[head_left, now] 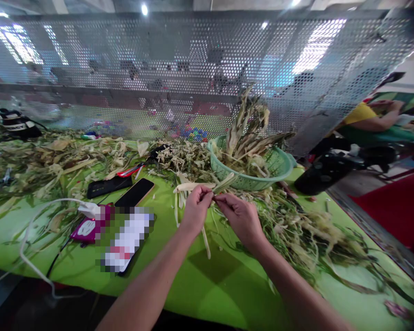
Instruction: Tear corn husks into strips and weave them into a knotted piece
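The near edge of the green table runs across below the forearms, and its right edge slants away toward the far side. Smooth green surface shows between the forearms and to the left of them, as far as a phone with a lit, blurred-out screen and a purple device with a white cable. To the right, a tangle of stringy green and yellowish fibres leaves the right hand little room on that side.

The left hand pinches a pale husk strip between thumb and fingers, above the table's middle. The right thumb and forefinger are pressed together just beside them; what lies between those tips is too small to tell. The strip is flat, cream-coloured and dry-looking, pointing left; a greener blade sticks out to the right from the hands.

Farther back, a dark phone lies to the left, and a green basket of dried stalks stands just beyond the hands, slightly right. A perforated metal screen closes off the far side.
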Demonstrator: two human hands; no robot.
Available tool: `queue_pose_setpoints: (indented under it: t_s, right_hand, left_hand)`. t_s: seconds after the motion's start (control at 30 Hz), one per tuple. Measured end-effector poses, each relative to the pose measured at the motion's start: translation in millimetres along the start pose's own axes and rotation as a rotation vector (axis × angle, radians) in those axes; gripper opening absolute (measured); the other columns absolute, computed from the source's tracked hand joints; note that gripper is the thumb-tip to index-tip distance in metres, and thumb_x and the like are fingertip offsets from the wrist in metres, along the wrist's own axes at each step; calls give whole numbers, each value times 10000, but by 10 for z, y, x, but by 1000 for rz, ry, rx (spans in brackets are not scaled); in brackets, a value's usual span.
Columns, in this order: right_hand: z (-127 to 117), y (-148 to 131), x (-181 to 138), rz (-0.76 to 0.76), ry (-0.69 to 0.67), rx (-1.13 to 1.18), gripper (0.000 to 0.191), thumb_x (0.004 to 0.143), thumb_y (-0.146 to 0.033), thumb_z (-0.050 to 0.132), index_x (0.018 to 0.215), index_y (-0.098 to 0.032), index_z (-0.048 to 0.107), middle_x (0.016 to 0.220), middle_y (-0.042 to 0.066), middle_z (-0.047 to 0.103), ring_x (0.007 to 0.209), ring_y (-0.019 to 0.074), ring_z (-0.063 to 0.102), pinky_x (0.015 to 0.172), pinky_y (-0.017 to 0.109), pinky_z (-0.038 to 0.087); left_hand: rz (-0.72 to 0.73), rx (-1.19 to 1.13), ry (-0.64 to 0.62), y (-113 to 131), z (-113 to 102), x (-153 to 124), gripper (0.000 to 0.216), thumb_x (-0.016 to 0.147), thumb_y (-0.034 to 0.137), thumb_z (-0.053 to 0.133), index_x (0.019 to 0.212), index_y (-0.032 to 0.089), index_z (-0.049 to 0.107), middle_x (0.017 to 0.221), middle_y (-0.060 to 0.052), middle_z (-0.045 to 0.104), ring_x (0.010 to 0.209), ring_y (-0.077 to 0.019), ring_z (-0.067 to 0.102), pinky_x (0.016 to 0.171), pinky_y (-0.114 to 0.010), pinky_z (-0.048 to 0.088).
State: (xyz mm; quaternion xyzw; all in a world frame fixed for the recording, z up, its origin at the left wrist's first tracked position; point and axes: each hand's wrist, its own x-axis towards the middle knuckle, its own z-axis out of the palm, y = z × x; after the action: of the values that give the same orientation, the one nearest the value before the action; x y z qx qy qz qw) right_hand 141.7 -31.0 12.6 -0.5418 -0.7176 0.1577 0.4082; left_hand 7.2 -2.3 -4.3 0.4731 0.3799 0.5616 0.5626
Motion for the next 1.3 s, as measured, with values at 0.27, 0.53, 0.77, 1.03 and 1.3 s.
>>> queue_pose_setpoints:
  t_s: [0.27, 0.53, 0.77, 1.03, 1.3]
  right_hand:
    - [-101, 63, 47, -45, -74, -43, 162, 862, -295, 579, 867, -214, 719, 778, 23, 730, 661, 187, 652, 643, 270, 466]
    - [-209, 304, 148, 54, -158, 75, 202, 827, -384, 640, 807, -195, 709, 761, 21, 692, 701, 179, 603, 668, 285, 442]
    - [-207, 354, 189, 373, -202, 665, 295, 672, -451, 785, 762, -181, 707, 719, 4, 650, 625, 116, 538, 583, 232, 422]
    - [-77, 213, 76, 490, -357, 813, 312, 732, -457, 748, 846, -169, 718, 484, -83, 345, 399, 39, 222, 379, 199, 125]
    - [-69, 68, 56, 231, -341, 521, 245, 757, -419, 718, 815, -185, 758, 731, 28, 664, 592, 119, 518, 547, 249, 379]
  left_hand:
    - [314, 583, -36, 32, -100, -14, 123, 839, 155, 569, 822, 235, 661, 728, -22, 595, 632, -160, 458, 664, -260, 303]
    - [195, 526, -398, 177, -239, 21, 104, 784, 164, 641, 772, 238, 712, 749, -43, 644, 696, -189, 536, 682, -264, 342]
    - [-75, -44, -475, 251, -293, 34, 115, 794, 244, 671, 882, 172, 651, 746, 4, 562, 689, -100, 494, 657, -211, 367]
    - [-138, -555, -189, 178, -213, 105, 267, 696, 222, 771, 838, 166, 551, 620, 43, 526, 508, -32, 382, 502, -161, 273]
    - [-146, -583, -118, 137, -200, 147, 269, 692, 199, 768, 872, 129, 581, 635, 27, 537, 522, -25, 391, 488, -153, 268]
